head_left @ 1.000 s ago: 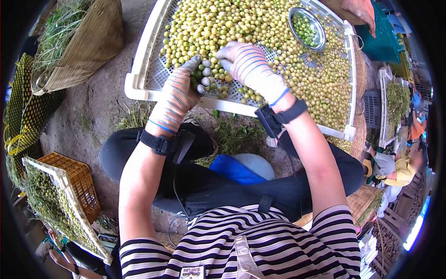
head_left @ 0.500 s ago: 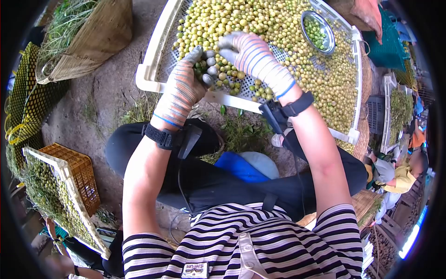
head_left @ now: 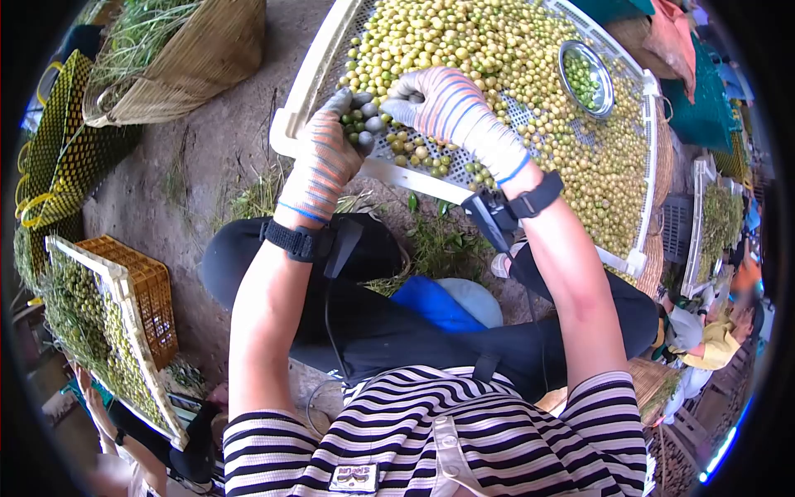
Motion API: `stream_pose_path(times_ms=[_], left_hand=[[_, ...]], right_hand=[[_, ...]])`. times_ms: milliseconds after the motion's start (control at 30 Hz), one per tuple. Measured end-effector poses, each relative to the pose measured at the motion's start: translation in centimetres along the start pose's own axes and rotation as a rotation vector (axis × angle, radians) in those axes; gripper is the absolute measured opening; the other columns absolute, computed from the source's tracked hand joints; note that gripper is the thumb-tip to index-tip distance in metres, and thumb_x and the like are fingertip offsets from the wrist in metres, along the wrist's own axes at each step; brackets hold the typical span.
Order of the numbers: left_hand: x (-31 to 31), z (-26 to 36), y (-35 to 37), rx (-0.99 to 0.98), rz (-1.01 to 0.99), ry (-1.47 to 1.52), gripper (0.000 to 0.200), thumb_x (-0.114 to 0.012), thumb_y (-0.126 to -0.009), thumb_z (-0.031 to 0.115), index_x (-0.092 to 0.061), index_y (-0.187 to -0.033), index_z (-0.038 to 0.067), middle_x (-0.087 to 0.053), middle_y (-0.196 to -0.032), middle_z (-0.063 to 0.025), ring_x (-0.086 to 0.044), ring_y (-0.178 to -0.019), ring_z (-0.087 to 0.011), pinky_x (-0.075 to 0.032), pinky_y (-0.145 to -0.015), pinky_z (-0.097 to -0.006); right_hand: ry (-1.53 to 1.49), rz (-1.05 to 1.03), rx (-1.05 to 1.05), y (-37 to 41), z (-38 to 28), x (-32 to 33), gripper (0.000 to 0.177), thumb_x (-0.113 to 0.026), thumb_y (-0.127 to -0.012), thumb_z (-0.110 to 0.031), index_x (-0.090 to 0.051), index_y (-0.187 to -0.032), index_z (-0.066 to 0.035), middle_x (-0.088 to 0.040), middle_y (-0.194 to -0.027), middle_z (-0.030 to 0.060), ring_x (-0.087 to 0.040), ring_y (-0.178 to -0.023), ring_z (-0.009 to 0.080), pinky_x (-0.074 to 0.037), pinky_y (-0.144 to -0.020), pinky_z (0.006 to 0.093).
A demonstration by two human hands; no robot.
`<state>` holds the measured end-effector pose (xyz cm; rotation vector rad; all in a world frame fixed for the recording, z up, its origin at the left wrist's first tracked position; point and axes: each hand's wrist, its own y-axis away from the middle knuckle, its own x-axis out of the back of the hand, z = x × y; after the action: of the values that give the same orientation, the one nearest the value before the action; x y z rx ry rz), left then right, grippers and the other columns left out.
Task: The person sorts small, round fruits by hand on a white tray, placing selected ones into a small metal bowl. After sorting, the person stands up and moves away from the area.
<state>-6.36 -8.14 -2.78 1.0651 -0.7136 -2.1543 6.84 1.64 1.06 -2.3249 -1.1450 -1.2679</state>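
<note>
My left hand [head_left: 328,157], in a striped glove with grey fingertips, is cupped around several small round green fruits [head_left: 354,127] above the near left corner of a white slatted tray [head_left: 418,183]. Close beside it is my right hand [head_left: 447,108], gloved the same way, with thumb and fingers pinched together; whatever they hold is hidden. Under and beyond both hands, the tray is heaped with yellow-green round fruits [head_left: 464,37]. A round metal bowl [head_left: 609,98] of greener fruits rests among them at the right.
A woven basket [head_left: 195,70] of grass stands at the upper left. Lower left, another fruit-and-stem tray [head_left: 137,331] leans by an orange crate [head_left: 157,286], with a person's arm [head_left: 98,410] near it. Other people [head_left: 704,331] are at the far right.
My right hand has come down and left, closer to the fruits in my left hand, its fingers now pinched. The whole view has shifted slightly, so the tray appears further right.
</note>
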Motion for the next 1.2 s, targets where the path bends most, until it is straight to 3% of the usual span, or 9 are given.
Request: stream_pose_path(times_ms=[100,200,333,467,633,800,967,1033,1200], left_hand=[[0.2,-0.5,-0.4,0.059,-0.056,0.118,0.027,-0.05,-0.092,0.028,-0.059,-0.088,0.003,-0.059,-0.068,-0.0042,-0.056,-0.053,-0.013,-0.043,-0.043,-0.0204],[0.4,0.8,-0.4,0.058,-0.107,0.231,0.027,-0.052,-0.091,0.027,-0.059,-0.087,0.001,-0.058,-0.068,-0.0045,-0.055,-0.053,-0.0125,-0.045,-0.044,-0.0198],[1.6,2.6,0.3,-0.062,-0.15,0.332,0.025,-0.055,-0.089,0.025,-0.058,-0.091,0.001,-0.055,-0.071,-0.0027,-0.049,-0.056,-0.0127,-0.038,-0.044,-0.02],[1.4,3.9,1.4,-0.146,-0.114,0.348,0.024,-0.055,-0.089,0.024,-0.057,-0.092,0.0,-0.055,-0.07,-0.0034,-0.049,-0.055,-0.013,-0.038,-0.044,-0.0197],[0.5,4.2,1.9,-0.179,-0.076,0.346,0.024,-0.055,-0.09,0.023,-0.057,-0.093,-0.001,-0.055,-0.07,-0.0035,-0.048,-0.055,-0.0126,-0.038,-0.044,-0.019],[0.5,3.9,1.5,-0.201,-0.123,0.304,0.025,-0.055,-0.09,0.026,-0.059,-0.089,0.001,-0.055,-0.068,-0.0028,-0.049,-0.056,-0.0121,-0.038,-0.045,-0.0194],[1.0,4.6,1.6,-0.22,-0.185,0.344,0.023,-0.055,-0.089,0.025,-0.058,-0.089,0.002,-0.054,-0.069,-0.0023,-0.048,-0.057,-0.0117,-0.038,-0.046,-0.019],[1.0,4.8,1.7,-0.237,-0.209,0.312,0.023,-0.056,-0.089,0.025,-0.058,-0.089,0.002,-0.055,-0.069,-0.0025,-0.049,-0.058,-0.0117,-0.038,-0.046,-0.0192],[0.5,4.2,1.9,-0.209,-0.134,0.31,0.024,-0.055,-0.09,0.025,-0.059,-0.09,0.001,-0.057,-0.07,-0.0035,-0.05,-0.058,-0.0121,-0.038,-0.046,-0.0202]], right_hand=[[-0.354,0.005,0.227,-2.2,1.0,-1.5,0.031,-0.063,-0.079,-0.038,-0.068,-0.093,-0.011,-0.067,-0.083,0.0101,-0.064,-0.073,0.0254,-0.05,-0.069,0.0347],[0.36,0.187,0.299,-3.6,1.7,-2.6,0.037,-0.059,-0.083,-0.034,-0.059,-0.114,-0.013,-0.058,-0.114,0.0097,-0.053,-0.109,0.0244,-0.044,-0.091,0.0368],[0.501,-0.006,0.486,0.6,3.2,-4.0,0.043,-0.061,-0.078,-0.02,-0.054,-0.12,-0.015,-0.042,-0.133,0.0121,-0.041,-0.122,0.0337,-0.032,-0.103,0.0458],[0.63,-0.048,0.516,6.3,5.3,-1.6,0.041,-0.058,-0.077,-0.012,-0.056,-0.117,-0.017,-0.046,-0.13,0.0103,-0.041,-0.122,0.0317,-0.038,-0.099,0.0444],[0.462,-0.53,0.183,7.8,5.7,2.8,0.034,-0.059,-0.076,-0.011,-0.061,-0.11,-0.014,-0.058,-0.113,0.0128,-0.055,-0.105,0.0311,-0.047,-0.087,0.04],[0.409,0.085,0.416,0.4,2.6,-1.9,0.042,-0.053,-0.073,-0.001,-0.057,-0.114,-0.008,-0.052,-0.123,0.0125,-0.05,-0.111,0.0337,-0.042,-0.095,0.0395],[0.594,0.077,0.366,-2.0,-0.2,-8.2,0.048,-0.056,-0.076,-0.008,-0.052,-0.123,-0.015,-0.046,-0.131,0.0086,-0.043,-0.122,0.0278,-0.041,-0.094,0.0413],[0.604,-0.365,0.154,-1.4,-3.3,-6.2,0.042,-0.057,-0.076,-0.01,-0.058,-0.118,-0.017,-0.054,-0.124,0.0074,-0.052,-0.113,0.0277,-0.043,-0.092,0.0418],[0.404,0.078,0.201,-0.4,3.2,-2.3,0.025,-0.056,-0.073,-0.011,-0.066,-0.097,-0.01,-0.061,-0.098,0.0137,-0.058,-0.094,0.0307,-0.047,-0.084,0.0405]])
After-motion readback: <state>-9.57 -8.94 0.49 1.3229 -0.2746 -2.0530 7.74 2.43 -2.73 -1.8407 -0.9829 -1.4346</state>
